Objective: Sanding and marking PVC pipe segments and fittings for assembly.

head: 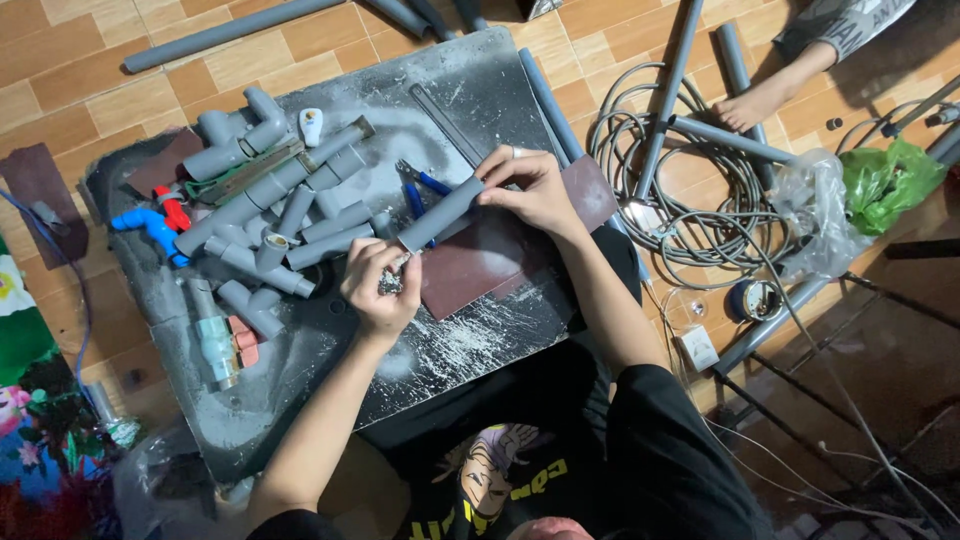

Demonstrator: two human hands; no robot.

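My right hand (530, 187) grips the upper end of a short grey plastic pipe (440, 213) that lies slanted over a dark red sheet (490, 262). At the pipe's lower end my left hand (378, 282) pinches a small metallic tool or blade against the rim. Both hands work over a dark, dusty work board (470, 90). Blue-handled pliers (420, 190) lie just behind the pipe.
A heap of grey pipe fittings (270, 200), a blue elbow (150, 228) and a valve (215, 340) fill the board's left side. Coiled grey cable (690, 200), long pipes (670, 90), a green bag (885, 180) and another person's bare foot (760, 100) lie to the right.
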